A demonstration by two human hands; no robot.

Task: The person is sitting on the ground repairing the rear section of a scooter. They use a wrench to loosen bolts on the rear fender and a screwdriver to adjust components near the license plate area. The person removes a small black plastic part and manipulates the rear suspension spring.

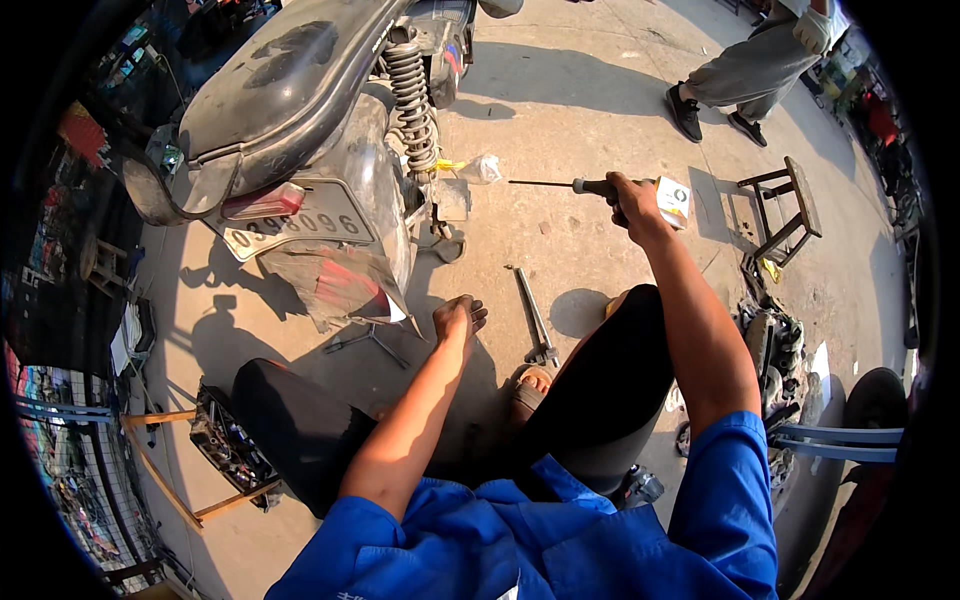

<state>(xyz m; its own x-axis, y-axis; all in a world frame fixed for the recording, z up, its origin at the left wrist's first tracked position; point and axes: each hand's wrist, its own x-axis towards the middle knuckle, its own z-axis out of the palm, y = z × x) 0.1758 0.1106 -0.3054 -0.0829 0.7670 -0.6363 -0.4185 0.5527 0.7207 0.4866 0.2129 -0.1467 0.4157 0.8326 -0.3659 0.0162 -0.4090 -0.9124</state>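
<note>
My right hand (637, 205) is wrapped round the handle of a screwdriver (595, 187), whose long thin dark shaft points left toward the motorbike. Just past that wrist is a small white and orange box (674, 201); I cannot tell whether the hand touches it. Lower and further left, my left hand (457, 319) hangs with its fingers curled in, and whatever may be inside them is hidden. It is close to the rear of a dusty motorbike (290, 80), below the coil shock absorber (408, 95). A clear plastic bag (482, 169) sits beside the bike.
A long metal wrench (533, 312) lies on the concrete by my sandalled foot (529, 392). Left of it rests a Y-shaped wrench (370, 343). A low wooden stool (785, 210) and scattered metal parts (775, 350) are at right. Another person (745, 75) stands at the far right.
</note>
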